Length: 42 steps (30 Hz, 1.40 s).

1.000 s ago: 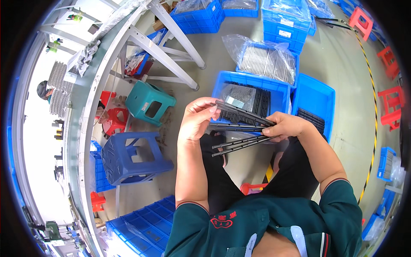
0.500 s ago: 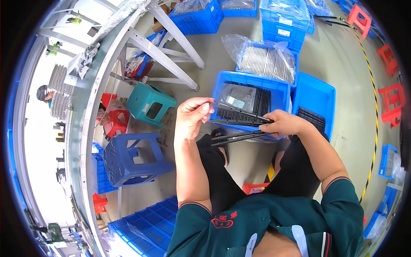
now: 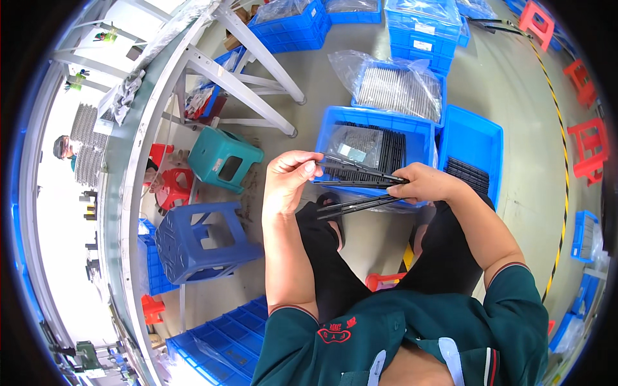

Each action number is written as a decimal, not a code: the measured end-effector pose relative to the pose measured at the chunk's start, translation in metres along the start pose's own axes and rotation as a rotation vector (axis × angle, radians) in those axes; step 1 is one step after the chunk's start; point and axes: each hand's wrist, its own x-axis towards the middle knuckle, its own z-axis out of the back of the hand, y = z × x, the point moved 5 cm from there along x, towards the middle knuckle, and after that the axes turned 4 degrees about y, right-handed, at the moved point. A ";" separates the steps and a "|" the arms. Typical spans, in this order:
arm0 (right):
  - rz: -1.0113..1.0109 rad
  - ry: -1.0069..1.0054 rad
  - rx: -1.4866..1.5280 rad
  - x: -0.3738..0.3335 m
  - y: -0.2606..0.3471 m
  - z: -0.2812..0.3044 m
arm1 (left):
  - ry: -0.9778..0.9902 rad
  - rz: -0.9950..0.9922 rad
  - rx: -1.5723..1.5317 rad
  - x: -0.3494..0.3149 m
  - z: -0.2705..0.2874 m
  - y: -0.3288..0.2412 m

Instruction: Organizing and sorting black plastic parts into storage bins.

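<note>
Several thin black strips (image 3: 360,168) fan out from my right hand (image 3: 430,183), which is closed around their right ends. Small light marks or holes dot the strips. My left hand (image 3: 290,177) pinches the left end of the uppermost strip between thumb and fingers. The lower strips (image 3: 351,208) spread apart with their left ends loose in the air. Just beyond my hands stands a blue crate (image 3: 421,132) that holds rows of similar black strips (image 3: 393,147), with a clear plastic bag (image 3: 355,143) lying on them.
Right of it sits another blue crate (image 3: 479,132) with black strips. Behind, a crate of silvery strips (image 3: 399,90) is partly covered by plastic film. At left are a green stool (image 3: 225,157), a blue stool (image 3: 203,241) and a long workbench (image 3: 138,167). A person (image 3: 63,148) is at the far left.
Both hands hold nearly the same place, still gripping the strips. The view has shifted slightly. The person at the far left has raised their head.
</note>
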 end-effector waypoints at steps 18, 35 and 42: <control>0.071 -0.265 0.063 0.009 -0.015 0.009 | -0.511 -0.106 0.417 0.004 0.023 -0.010; 0.003 0.109 0.093 0.022 -0.014 -0.008 | -0.404 -0.160 -0.308 0.050 -0.019 0.052; 0.132 0.060 -0.146 0.077 -0.010 0.038 | -0.334 -0.189 0.003 0.076 -0.048 0.089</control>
